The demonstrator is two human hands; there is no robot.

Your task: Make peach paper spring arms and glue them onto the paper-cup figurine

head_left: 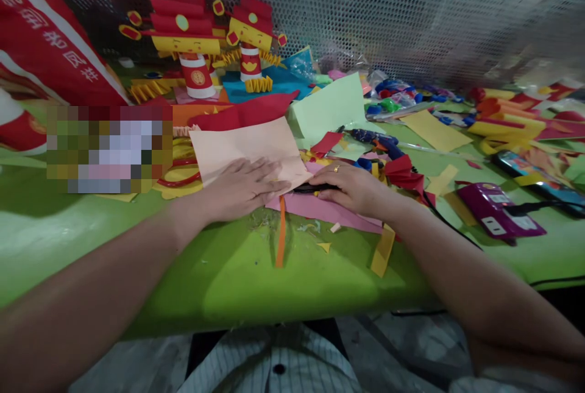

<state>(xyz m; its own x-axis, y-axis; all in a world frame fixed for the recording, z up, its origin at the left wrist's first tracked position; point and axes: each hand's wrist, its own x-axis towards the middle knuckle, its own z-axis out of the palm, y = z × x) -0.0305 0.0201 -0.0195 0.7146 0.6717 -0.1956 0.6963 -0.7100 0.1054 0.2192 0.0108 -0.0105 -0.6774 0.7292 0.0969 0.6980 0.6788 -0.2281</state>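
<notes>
A pale peach sheet of paper (pixel 247 146) lies tilted over other craft pieces at the middle of the green table. My left hand (pixel 247 184) rests flat on its lower part, fingers stretched out to the right. At the sheet's right corner, my right hand (pixel 350 184) has its fingers bent over a dark, slim object (pixel 315 187), whose kind I cannot make out. Whether the fingers grip it is unclear. Beneath both hands is a pink sheet (pixel 338 215), and an orange strip (pixel 281 237) points down toward the table's front edge.
Two red and yellow paper figures (pixel 197 73) stand at the back. Red-handled scissors (pixel 180 181) lie left of the sheet. A light green sheet (pixel 331 106), a blue glue gun (pixel 377 139), a purple power socket (pixel 498 210) with a black cable, and a phone (pixel 539 180) are also there.
</notes>
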